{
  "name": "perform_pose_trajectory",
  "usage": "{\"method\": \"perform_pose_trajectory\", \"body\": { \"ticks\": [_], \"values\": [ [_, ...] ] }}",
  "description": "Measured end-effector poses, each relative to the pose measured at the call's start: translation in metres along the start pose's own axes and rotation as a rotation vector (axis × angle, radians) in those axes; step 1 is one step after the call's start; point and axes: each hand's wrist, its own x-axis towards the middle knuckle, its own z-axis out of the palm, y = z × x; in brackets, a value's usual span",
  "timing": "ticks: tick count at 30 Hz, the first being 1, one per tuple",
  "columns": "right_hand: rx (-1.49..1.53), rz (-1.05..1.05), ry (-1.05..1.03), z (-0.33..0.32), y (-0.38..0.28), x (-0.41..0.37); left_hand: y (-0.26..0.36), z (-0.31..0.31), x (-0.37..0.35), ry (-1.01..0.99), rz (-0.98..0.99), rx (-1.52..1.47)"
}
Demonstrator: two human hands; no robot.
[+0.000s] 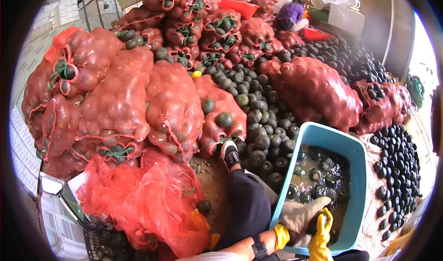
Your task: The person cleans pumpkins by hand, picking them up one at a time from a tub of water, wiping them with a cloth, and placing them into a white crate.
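Low on the right stands a blue tub (358,168) of murky water, with dark green round squashes (318,175) floating in it. Over its near end, my left hand (297,217) wears a yellow glove under a grey-brown cloth mitt; the mitt hides the fingers. Beside it my right hand (321,233), in a yellow rubber glove, has its fingers curled against a dark green squash, which lies between mitt and glove and is partly covered by them.
Filled red mesh sacks (115,92) are stacked at the left and back. Loose squashes (260,143) lie left of the tub, more (397,168) to its right. Empty red netting (147,201) lies front left. A person in purple (290,14) sits at the back.
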Motion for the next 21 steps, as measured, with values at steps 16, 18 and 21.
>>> {"method": "perform_pose_trajectory", "body": {
  "ticks": [16, 18, 21],
  "values": [
    [-0.685, -0.638, 0.104, 0.037, -0.076, -0.020, -0.007, -0.008, 0.005, -0.080, 0.401, 0.007],
    [-0.526, -0.619, -0.052, 0.022, -0.074, -0.018, 0.002, -0.021, 0.015, -0.211, 0.287, -0.004],
    [0.468, 0.190, -0.001, 0.021, -0.077, -0.011, 0.014, -0.026, 0.007, -0.331, 0.062, 0.023]
  ]
}}
